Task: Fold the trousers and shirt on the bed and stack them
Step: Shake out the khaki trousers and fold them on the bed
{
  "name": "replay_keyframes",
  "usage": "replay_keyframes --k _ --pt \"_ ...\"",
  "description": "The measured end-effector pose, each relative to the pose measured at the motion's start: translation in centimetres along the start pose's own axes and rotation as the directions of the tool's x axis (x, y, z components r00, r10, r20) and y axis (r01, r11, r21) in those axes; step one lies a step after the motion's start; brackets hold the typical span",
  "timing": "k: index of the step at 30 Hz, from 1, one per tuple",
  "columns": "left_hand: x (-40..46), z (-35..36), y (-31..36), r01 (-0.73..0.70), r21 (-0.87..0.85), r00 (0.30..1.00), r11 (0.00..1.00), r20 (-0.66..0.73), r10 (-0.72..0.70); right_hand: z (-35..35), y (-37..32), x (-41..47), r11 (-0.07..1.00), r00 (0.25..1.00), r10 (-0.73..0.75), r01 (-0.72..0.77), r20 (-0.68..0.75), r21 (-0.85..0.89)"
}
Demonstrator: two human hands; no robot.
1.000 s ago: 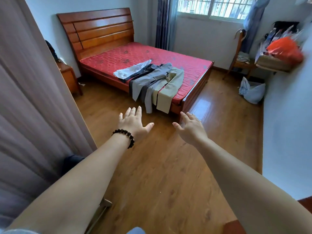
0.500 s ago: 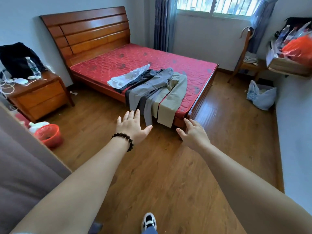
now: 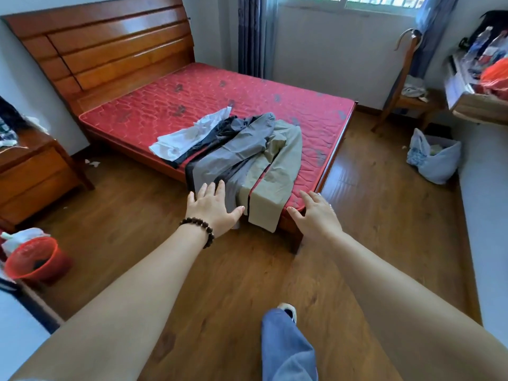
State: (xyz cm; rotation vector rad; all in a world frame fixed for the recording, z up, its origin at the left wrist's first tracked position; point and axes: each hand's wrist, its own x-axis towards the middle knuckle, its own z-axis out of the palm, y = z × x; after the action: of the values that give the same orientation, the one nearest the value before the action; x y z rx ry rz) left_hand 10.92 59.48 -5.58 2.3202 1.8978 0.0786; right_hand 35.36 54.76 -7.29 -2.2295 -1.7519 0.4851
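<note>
A wooden bed (image 3: 132, 59) with a bare red quilted mattress (image 3: 247, 97) is seen across a wood-plank floor (image 3: 220, 284). On the near corner of the mattress several garments are heaped: khaki trousers (image 3: 277, 171) and grey trousers (image 3: 233, 155) are draped over the edge with their legs hanging toward the floor, a dark garment (image 3: 217, 133) is tucked partly beneath them, and a white shirt (image 3: 189, 136) is spread beside it, further up the mattress.

Around the bed other things are placed — a wooden nightstand (image 3: 35, 171) at the left, a red wastebasket (image 3: 35, 261) on the floor near it, a wooden chair (image 3: 406, 86) under the window, a pale plastic bag (image 3: 434, 158) by the right wall, and a cluttered shelf (image 3: 481, 103) above it. Nothing is seen between the hands and the clothes.

The left hand (image 3: 213, 209), with a bead bracelet (image 3: 199, 229) at the wrist, is stretched forward with fingers straight and spread; nothing is held. The right hand (image 3: 316, 213) is likewise extended flat and empty. Whether either hand touches the cloth cannot be told.

Compared with half a second ago, the bed is closer — the hands are now seen at the hanging trouser legs instead of short of them, and a blue-trousered leg (image 3: 286, 347) has been brought further forward.
</note>
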Motion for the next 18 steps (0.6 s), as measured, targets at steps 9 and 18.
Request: replay_keyframes --k 9,18 --pt "20.6 1.6 4.5 -0.001 0.009 0.999 1.0 0.038 0.001 -1.8 4.4 21.7 1.0 1.0 0.005 -0.005 0.025 -0.001" --pt "35.7 1.6 8.6 -0.02 0.006 0.997 1.0 0.079 0.019 -4.9 6.9 37.0 1.0 0.999 0.021 -0.02 0.033 -0.012"
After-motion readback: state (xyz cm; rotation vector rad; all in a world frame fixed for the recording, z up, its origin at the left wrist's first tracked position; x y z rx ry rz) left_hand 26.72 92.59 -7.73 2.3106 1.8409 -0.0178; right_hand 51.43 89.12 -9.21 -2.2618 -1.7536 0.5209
